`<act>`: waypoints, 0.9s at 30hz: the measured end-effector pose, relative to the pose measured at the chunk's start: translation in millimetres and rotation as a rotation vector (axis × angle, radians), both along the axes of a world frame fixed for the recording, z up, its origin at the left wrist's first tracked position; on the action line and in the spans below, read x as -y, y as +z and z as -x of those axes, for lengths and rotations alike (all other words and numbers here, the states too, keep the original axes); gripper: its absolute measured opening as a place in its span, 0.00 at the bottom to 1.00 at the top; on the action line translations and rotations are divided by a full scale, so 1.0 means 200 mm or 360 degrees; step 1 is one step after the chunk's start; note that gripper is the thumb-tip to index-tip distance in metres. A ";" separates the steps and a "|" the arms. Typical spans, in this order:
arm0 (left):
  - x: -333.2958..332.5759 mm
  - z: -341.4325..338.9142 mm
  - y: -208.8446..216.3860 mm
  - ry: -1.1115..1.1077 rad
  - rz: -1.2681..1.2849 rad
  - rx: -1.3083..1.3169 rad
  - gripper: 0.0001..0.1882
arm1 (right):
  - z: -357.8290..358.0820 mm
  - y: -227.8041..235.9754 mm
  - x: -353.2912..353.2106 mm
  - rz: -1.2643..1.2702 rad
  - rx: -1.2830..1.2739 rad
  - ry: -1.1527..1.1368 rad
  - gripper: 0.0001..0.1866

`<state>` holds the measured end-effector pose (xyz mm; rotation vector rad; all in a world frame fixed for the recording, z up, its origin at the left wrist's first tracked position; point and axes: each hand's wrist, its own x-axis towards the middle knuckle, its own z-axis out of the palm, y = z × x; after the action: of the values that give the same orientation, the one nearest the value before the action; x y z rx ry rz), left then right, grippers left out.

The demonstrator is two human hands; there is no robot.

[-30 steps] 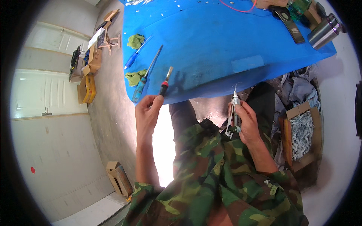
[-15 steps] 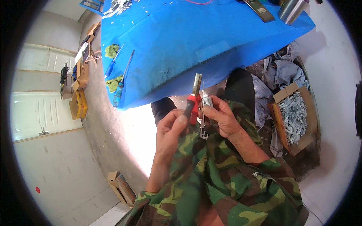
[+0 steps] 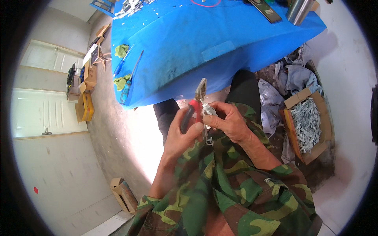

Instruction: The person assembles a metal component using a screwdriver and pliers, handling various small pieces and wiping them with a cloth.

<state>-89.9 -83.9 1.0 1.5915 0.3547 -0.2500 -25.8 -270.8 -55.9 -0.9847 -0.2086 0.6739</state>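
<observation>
In my left hand (image 3: pixel 178 135) is a pair of combination pliers (image 3: pixel 193 108) with red and black handles, its metal jaws pointing away from me. The handles lie in the curl of my fingers, and my thumb reaches across toward the other hand. My right hand (image 3: pixel 229 122) pinches a small white and grey part (image 3: pixel 209 110) close beside the pliers. A narrow strip hangs below it, ending in a white hooked piece (image 3: pixel 209 141). Whether the jaws touch the part I cannot tell. Both hands are over my lap, in front of the table edge.
A blue-covered table (image 3: pixel 173 47) stands ahead. On it lie screwdrivers (image 3: pixel 125 91), green cloths (image 3: pixel 121 50), a dark phone (image 3: pixel 265 11), a metal cup (image 3: pixel 299 12) and a pile of small pieces (image 3: pixel 130 8). At right, a cardboard box (image 3: pixel 323 122) holds many pale strips, beside plastic bags (image 3: pixel 269 104).
The pliers have turned in my left hand, their jaws now showing from another side and handles spread wider. My left thumb has come near the right fingers. The view has shifted slightly.
</observation>
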 end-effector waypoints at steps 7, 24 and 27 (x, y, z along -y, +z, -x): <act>-0.06 0.05 0.00 -0.0273 0.0051 -0.0197 0.18 | 0.04 0.09 0.02 0.0113 0.0162 0.0044 0.16; -0.06 0.23 -0.07 -0.0175 -0.0701 0.0218 0.24 | 0.09 0.14 -0.02 0.0473 0.0348 -0.0482 0.10; -0.02 0.26 -0.06 -0.0156 -0.1086 0.0504 0.26 | 0.10 0.10 -0.03 0.0573 0.0432 -0.0506 0.13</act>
<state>-141.4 -79.7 -10.1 2.2850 0.1127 0.0658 -45.7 -264.7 -35.4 -1.4216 -0.1654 0.2870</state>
